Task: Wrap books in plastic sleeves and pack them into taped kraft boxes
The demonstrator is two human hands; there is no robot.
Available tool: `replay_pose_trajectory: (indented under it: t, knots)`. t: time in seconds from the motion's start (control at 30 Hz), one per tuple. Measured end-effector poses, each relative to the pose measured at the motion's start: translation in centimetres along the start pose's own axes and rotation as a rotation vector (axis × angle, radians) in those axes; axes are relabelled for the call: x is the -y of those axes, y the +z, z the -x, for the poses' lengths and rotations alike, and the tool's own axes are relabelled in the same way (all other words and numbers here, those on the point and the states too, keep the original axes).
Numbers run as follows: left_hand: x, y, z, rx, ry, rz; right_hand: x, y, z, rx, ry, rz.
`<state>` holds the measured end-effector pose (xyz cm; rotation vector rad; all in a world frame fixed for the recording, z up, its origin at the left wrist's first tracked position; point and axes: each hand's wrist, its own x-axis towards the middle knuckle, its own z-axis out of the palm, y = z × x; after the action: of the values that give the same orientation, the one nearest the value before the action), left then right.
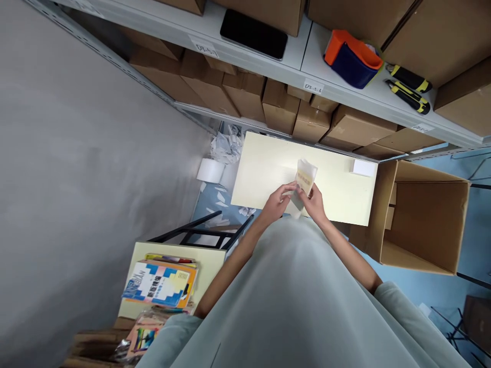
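Note:
A small packet (306, 176) in whitish, see-through wrapping, with a yellowish printed patch, is held up in front of my body over the pale table. My right hand (314, 203) grips its right side, thumb across the front. From the other side, my left hand (278, 202) pinches at the packet's left edge with fingers and thumb close together. The packet's lower part looks greyish, and loose wrapping hangs below my fingers. What lies inside the wrapping cannot be made out.
Beyond the pale table (264, 168), a small white box (363, 167) sits at its right end. An open cardboard box (425, 220) stands right. Shelves above hold cartons, a black phone (253, 33), a tape dispenser (353, 59) and cutters (408, 94). Books (161, 283) lie lower left.

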<state>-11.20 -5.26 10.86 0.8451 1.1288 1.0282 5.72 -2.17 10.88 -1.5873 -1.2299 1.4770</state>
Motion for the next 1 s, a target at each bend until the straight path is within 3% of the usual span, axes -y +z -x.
replay_pose_trajectory:
  t: [0.17, 0.33, 0.47, 0.67, 0.83, 1.0]
  knots:
    - [1.4, -3.1, -1.4, -0.165, -0.084, 0.004, -0.5, 0.8, -0.6, 0.036, 0.025, 0.049]
    - [2.3, -6.5, -2.4, -0.133, -0.225, -0.092, -0.8, 3.6, -1.3, 0.102, 0.103, -0.023]
    - [3.4, -9.8, -3.1, -0.145, -0.254, -0.107, -2.0, 6.6, -2.8, 0.114, 0.174, -0.102]
    - [6.5, -15.1, -5.8, -0.298, -0.255, -0.235, -5.2, 11.3, -7.4, 0.136, 0.146, -0.036]
    - [8.1, -18.9, -10.2, -0.427, -0.243, -0.26, -8.1, 14.3, -12.5, 0.086, 0.095, 0.136]
    - [8.5, -21.5, -14.7, -0.54, -0.166, -0.354, -9.8, 16.5, -17.1, 0.018, 0.064, 0.259]
